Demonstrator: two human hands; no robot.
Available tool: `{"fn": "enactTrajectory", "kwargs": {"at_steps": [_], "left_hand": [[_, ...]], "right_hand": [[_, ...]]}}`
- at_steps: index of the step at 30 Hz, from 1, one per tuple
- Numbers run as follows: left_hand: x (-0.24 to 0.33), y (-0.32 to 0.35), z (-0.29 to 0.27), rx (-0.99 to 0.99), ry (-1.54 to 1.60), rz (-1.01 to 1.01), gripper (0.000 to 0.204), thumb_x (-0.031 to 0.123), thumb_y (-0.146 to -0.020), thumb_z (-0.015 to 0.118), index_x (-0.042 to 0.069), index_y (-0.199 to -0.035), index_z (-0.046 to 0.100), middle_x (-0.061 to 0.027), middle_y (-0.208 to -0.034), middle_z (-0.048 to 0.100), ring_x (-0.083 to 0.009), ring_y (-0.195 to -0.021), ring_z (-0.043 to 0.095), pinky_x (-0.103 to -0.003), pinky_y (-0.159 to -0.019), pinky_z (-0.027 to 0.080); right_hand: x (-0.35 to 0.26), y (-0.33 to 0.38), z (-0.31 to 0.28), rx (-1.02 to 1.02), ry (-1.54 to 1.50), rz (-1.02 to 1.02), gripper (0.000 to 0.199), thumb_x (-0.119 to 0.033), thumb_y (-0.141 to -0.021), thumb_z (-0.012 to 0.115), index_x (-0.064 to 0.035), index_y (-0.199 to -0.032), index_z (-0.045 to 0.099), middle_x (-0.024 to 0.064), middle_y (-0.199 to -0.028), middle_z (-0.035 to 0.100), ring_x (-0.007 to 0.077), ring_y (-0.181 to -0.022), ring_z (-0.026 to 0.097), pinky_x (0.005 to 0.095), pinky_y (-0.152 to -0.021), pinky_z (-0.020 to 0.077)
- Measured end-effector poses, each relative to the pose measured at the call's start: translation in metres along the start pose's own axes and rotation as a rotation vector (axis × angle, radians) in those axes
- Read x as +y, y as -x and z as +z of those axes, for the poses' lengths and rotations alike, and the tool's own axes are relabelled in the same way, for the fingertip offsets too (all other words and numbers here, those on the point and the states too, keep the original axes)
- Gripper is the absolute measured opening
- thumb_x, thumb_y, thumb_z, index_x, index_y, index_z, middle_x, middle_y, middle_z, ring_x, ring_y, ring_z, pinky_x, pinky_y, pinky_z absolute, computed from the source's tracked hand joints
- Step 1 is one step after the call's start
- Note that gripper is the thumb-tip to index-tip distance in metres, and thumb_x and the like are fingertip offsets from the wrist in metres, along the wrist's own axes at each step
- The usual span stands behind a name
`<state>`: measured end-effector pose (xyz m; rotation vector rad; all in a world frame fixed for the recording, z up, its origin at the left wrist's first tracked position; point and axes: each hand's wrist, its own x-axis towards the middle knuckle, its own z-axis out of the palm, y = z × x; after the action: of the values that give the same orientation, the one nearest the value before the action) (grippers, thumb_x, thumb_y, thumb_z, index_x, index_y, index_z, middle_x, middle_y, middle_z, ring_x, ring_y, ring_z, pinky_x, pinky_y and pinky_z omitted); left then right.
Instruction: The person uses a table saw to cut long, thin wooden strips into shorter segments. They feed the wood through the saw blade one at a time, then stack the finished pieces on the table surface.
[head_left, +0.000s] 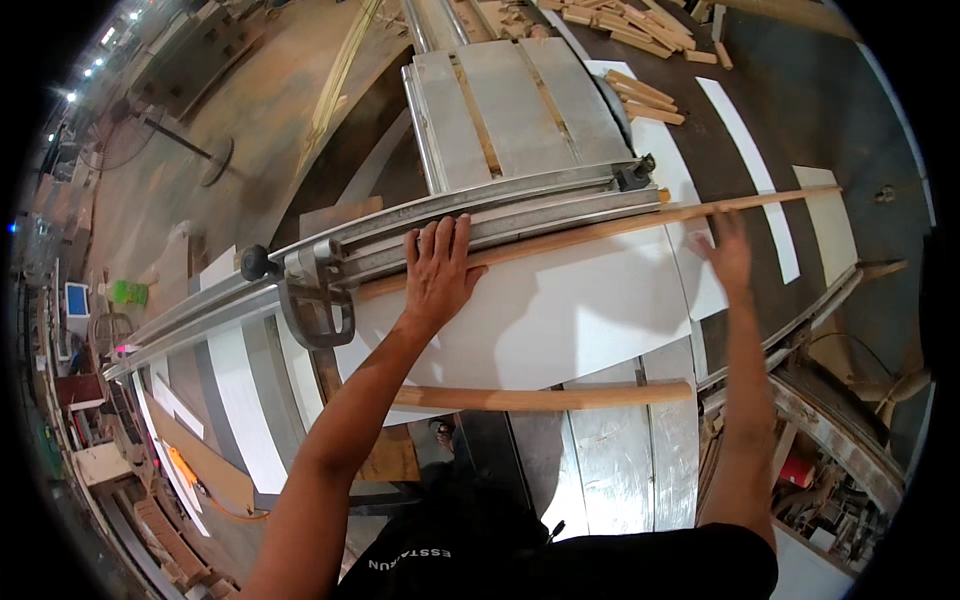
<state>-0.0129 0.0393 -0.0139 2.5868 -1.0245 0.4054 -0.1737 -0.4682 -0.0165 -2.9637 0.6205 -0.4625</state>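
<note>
A long, narrow wooden strip (590,235) lies along the metal fence (500,212) of a sliding table saw. My left hand (436,275) grips over the strip and the fence, its fingers curled on the rail and its thumb beside the wood. Farther right, my right hand (731,255) is open and slightly blurred. Its fingertips are at the strip's near edge; whether they touch is hard to tell. Below both lies a white panel (520,330) on the saw table. A second wooden strip (545,399) rests nearer to me, along the panel's near edge.
A black-knobbed clamp stop (315,290) sits at the fence's left. Short wood pieces (640,95) and larger piles lie at the back right. The ribbed metal sliding table (510,110) extends behind the fence. A standing fan (190,145) is on the floor at far left.
</note>
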Motion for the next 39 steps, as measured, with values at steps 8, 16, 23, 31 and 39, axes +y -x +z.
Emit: {"fn": "enactTrajectory", "kwargs": {"at_steps": [8,16,23,31,39], "left_hand": [[0.005,-0.007,0.003,-0.028,0.029,-0.075,0.082,0.031,-0.075,0.084,0.006,-0.144,0.047,-0.0166,-0.135,0.048,-0.0366,-0.128,0.044,-0.058,-0.112,0.027],[-0.001,-0.001,-0.019,-0.132,-0.04,-0.069,0.068,0.007,-0.078,0.071,0.003,-0.14,0.043,-0.0168,-0.129,0.048,-0.0341,-0.123,0.045,-0.054,-0.107,0.029],[0.017,-0.02,-0.008,-0.156,-0.059,-0.099,0.072,0.022,-0.08,0.073,-0.001,-0.141,0.044,-0.0165,-0.132,0.048,-0.0339,-0.127,0.044,-0.055,-0.109,0.029],[0.122,-0.109,0.083,-0.128,-0.032,0.015,0.095,0.065,-0.074,0.074,0.001,-0.14,0.05,-0.0141,-0.128,0.054,-0.0298,-0.123,0.049,-0.055,-0.102,0.037],[0.121,-0.116,0.083,0.096,-0.093,0.119,0.086,0.062,-0.07,0.079,-0.001,-0.126,0.061,-0.009,-0.109,0.058,-0.0241,-0.101,0.054,-0.044,-0.089,0.041]], "right_hand": [[0.123,-0.072,0.022,-0.15,-0.172,-0.23,0.025,-0.012,-0.094,0.07,0.0012,-0.115,0.069,0.0121,-0.109,0.07,0.0258,-0.104,0.065,0.0379,-0.098,0.0502],[0.074,-0.077,0.036,-0.242,-0.137,-0.061,0.04,-0.019,-0.094,0.072,0.0059,-0.125,0.064,0.0199,-0.123,0.067,0.035,-0.119,0.062,0.0414,-0.104,0.0464],[0.058,-0.069,0.025,-0.209,-0.065,-0.098,0.034,-0.019,-0.092,0.072,0.0037,-0.116,0.066,0.017,-0.113,0.066,0.0355,-0.106,0.065,0.0431,-0.094,0.0506],[0.036,-0.073,0.017,-0.165,-0.088,-0.069,0.031,-0.03,-0.091,0.071,-0.0041,-0.108,0.072,0.0136,-0.112,0.068,0.0355,-0.105,0.065,0.0435,-0.091,0.0524],[0.037,-0.067,0.024,-0.089,0.025,-0.022,0.047,-0.033,-0.086,0.076,-0.0021,-0.121,0.07,0.011,-0.124,0.067,0.0314,-0.112,0.065,0.0423,-0.095,0.0536]]}}
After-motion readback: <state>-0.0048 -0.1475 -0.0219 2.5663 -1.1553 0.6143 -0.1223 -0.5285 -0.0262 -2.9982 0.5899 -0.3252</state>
